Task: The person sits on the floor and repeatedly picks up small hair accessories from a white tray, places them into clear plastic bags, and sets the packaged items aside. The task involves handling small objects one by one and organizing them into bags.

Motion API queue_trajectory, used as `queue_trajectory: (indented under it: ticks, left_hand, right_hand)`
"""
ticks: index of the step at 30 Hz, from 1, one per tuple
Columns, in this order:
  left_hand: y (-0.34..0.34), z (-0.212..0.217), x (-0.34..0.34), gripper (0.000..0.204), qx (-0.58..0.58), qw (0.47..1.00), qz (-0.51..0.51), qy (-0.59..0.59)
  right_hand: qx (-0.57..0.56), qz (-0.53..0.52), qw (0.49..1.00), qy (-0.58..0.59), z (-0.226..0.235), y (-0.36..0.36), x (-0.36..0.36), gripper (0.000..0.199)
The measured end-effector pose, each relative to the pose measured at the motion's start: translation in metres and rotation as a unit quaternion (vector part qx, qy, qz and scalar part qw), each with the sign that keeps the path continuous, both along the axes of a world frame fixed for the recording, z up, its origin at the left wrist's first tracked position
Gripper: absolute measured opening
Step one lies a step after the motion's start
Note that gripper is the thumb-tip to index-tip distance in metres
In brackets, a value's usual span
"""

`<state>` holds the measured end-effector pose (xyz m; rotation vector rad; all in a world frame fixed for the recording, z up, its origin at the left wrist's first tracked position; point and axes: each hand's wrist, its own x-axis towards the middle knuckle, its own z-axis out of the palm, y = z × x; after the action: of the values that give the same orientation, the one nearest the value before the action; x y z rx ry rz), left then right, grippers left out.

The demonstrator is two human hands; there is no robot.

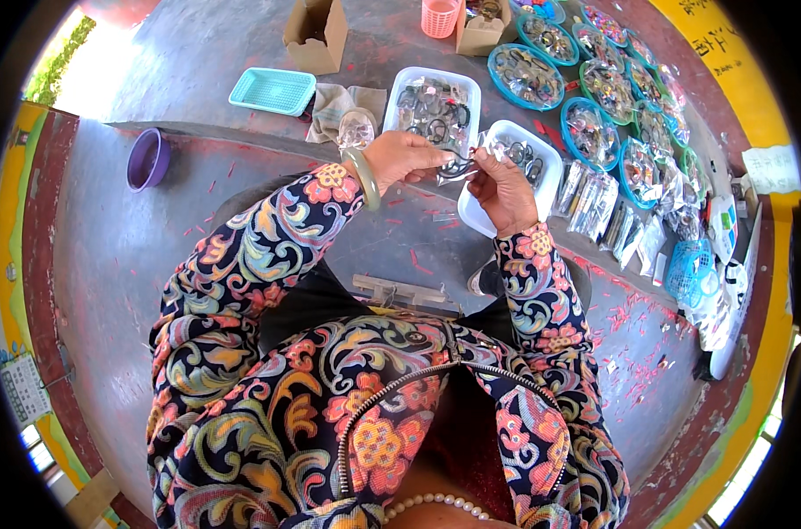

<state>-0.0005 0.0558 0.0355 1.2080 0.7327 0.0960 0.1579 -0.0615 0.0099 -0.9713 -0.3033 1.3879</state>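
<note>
My left hand (407, 159), with a pale bangle (363, 179) at its wrist, pinches a small clear plastic bag (453, 170) with dark loops in or against it. Closed on the right side of the same bag is my right hand (504, 187). Whether the loops lie fully inside is too small to tell. Just beyond my hands stands a white tray (389, 115) of dark loops and clear bags. A second white tray (550, 181), with bagged dark loops, sits under and beside my right hand, which partly hides it.
A clear round container (356, 129) and grey cloth (330, 104) lie left of the trays, near a turquoise basket (273, 92). A cardboard box (323, 46) stands behind. Blue basins (499, 88) of small goods fill the right. A purple basin (136, 167) is far left.
</note>
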Motion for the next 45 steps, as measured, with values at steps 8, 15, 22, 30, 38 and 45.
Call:
queue_trajectory:
  ticks: [8,15,22,30,38,45]
  left_hand:
    - [0.000,-0.001,-0.003,0.016,0.016,0.999,0.041,0.004]
    - [0.002,0.003,-0.001,0.014,0.057,0.998,0.013,-0.002]
    - [0.001,0.009,-0.002,0.016,0.142,0.989,0.032,0.002]
    - [-0.003,0.014,-0.003,0.020,0.715,0.690,0.047,-0.102]
    - [-0.028,0.001,0.000,0.032,0.729,0.675,-0.060,-0.095]
    - [-0.014,0.004,0.006,0.031,0.366,0.922,0.099,-0.075]
  right_hand:
    - [0.013,0.022,1.000,-0.009,0.011,-0.001,-0.002,0.018]
    - [0.013,0.071,0.995,-0.063,0.008,-0.001,0.011,0.017]
    - [0.027,0.054,0.993,-0.100,0.002,-0.001,0.010,0.018]
    - [-0.010,0.063,0.998,0.007,0.013,-0.003,-0.005,0.033]
    - [-0.007,-0.049,0.999,-0.021,-0.001,0.000,-0.017,0.023]
    - [0.007,-0.008,0.995,-0.095,0.001,-0.002,-0.005,0.019]
